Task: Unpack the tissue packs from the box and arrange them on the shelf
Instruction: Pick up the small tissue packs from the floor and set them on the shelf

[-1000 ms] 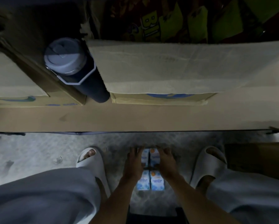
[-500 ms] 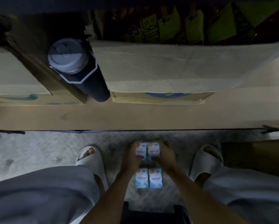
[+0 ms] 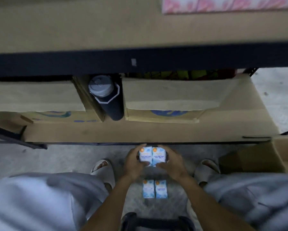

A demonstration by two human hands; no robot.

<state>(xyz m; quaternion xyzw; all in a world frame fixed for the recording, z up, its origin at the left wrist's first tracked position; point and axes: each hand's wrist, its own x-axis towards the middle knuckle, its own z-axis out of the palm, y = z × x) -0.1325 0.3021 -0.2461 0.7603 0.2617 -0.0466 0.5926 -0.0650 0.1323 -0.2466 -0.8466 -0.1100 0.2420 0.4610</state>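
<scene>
A shelf (image 3: 140,130) lined with cardboard spans the view, and everything else is placed against it. On it two cartons (image 3: 165,97) are stood with a dark flask (image 3: 106,95) between them. An open box (image 3: 276,155) is seen below its right end. Just below its front edge, two tissue packs (image 3: 152,155) are gripped side by side between the left hand (image 3: 133,162) and the right hand (image 3: 172,161). Two more packs (image 3: 155,188) are left on the floor (image 3: 56,157), further below.
</scene>
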